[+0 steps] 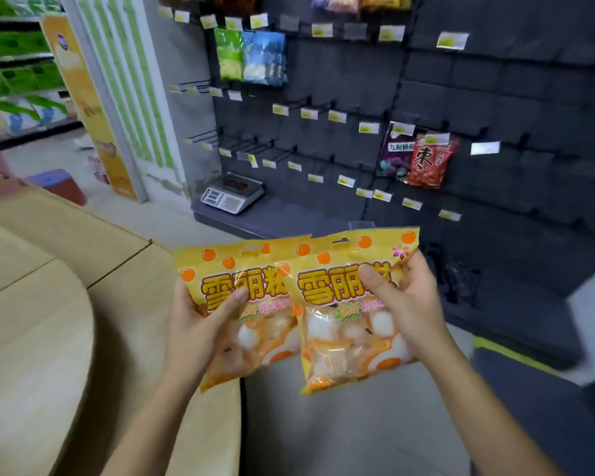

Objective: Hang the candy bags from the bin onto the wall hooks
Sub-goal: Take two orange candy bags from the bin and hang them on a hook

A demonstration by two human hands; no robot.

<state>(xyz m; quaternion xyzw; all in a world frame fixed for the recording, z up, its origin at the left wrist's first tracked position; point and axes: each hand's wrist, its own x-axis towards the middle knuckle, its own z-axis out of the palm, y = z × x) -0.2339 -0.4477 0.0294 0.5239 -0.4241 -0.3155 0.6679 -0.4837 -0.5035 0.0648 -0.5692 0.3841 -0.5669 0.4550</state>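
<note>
I hold two matching yellow-orange candy bags upright in front of me, side by side and slightly overlapping. My left hand [205,316] grips the left candy bag [251,341] by its left edge, thumb across the front. My right hand [404,305] grips the right candy bag [337,334] by its right edge, thumb on the printed letters. Each bag has a hang hole at the top. Ahead stands the dark wall panel [516,108] with rows of hooks [255,146] carrying yellow price tags. No bin is in view.
A green bag [228,53] and a blue bag [265,58] hang at upper left, a purple bag [396,156] and a red bag [430,161] at mid right. A scale [232,194] sits on the base shelf. A curved wooden counter [38,321] is on my left.
</note>
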